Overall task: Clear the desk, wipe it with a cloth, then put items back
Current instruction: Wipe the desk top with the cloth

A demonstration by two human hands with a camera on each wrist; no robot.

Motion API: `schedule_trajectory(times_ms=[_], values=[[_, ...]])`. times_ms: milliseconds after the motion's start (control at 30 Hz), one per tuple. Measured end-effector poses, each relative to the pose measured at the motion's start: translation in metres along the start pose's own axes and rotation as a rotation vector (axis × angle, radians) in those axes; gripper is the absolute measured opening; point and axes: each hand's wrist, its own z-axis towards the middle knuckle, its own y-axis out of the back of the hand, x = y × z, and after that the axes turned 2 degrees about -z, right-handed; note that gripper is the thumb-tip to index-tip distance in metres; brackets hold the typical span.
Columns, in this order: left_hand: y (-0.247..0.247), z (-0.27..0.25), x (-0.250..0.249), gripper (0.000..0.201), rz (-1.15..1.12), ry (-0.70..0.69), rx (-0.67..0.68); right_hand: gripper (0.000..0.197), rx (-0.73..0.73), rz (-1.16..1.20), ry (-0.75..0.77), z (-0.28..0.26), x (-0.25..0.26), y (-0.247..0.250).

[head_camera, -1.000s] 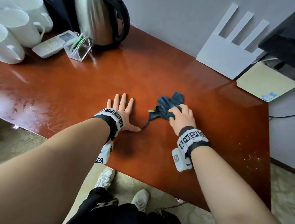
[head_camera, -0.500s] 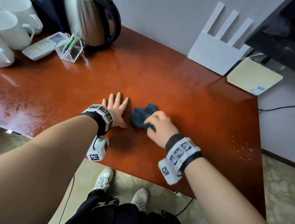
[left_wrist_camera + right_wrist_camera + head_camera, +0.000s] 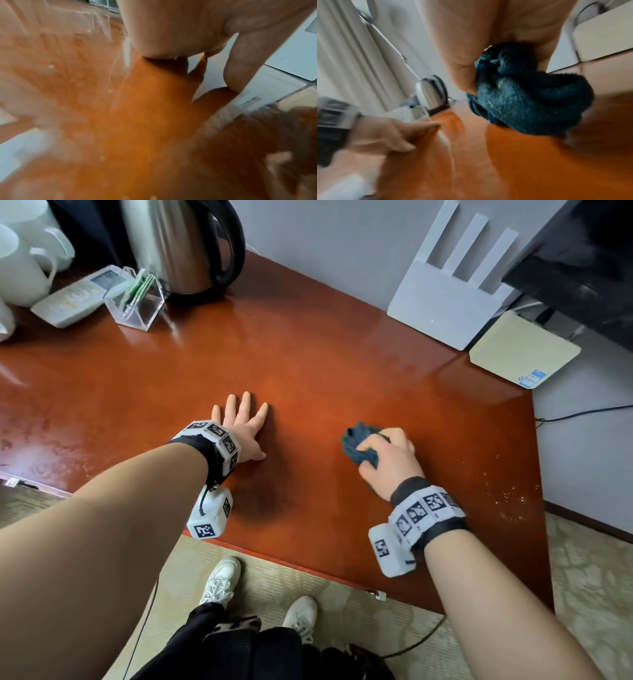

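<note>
A dark blue cloth is bunched on the glossy red-brown desk, right of centre. My right hand grips it from above with curled fingers; in the right wrist view the cloth bulges out under the palm and touches the wood. My left hand lies flat on the desk with straight, spread fingers, a hand's width to the left of the cloth. The left wrist view shows only the heel of that hand against the desk, blurred.
At the back left stand white mugs, a remote, a clear card holder and a steel kettle. A white router and a cream box sit at the back right. Crumbs dot the desk's right edge.
The right hand swept the cloth left toward the left hand, then back to the right, bunching it tighter. The left hand stayed flat in place.
</note>
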Motion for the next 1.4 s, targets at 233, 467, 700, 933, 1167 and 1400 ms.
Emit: schedule_trajectory(times_ms=[233, 467, 700, 933, 1167, 1400], values=[[0.0, 0.003, 0.004, 0.083, 0.0, -0.024, 0.002, 0.024, 0.173, -0.098, 0.308, -0.019, 0.046, -0.046], [0.0, 0.001, 0.003, 0.082, -0.024, -0.004, 0.022, 0.022, 0.031, -0.047, -0.298, -0.033, -0.047, -0.018], [0.004, -0.007, -0.044, 0.084, 0.151, -0.142, -0.041, 0.028, -0.14, 0.021, -0.196, -0.029, -0.04, 0.002], [-0.023, -0.012, -0.12, 0.086, 0.217, -0.18, -0.029, 0.028, 0.005, -0.075, -0.013, -0.031, -0.075, -0.025], [-0.052, -0.013, -0.211, 0.089, 0.244, -0.215, -0.025, 0.026, 0.111, 0.024, -0.184, -0.066, -0.204, 0.016], [-0.073, -0.004, -0.26, 0.094, 0.121, -0.127, -0.08, 0.022, -0.073, 0.58, -0.259, -0.033, -0.236, 0.079]])
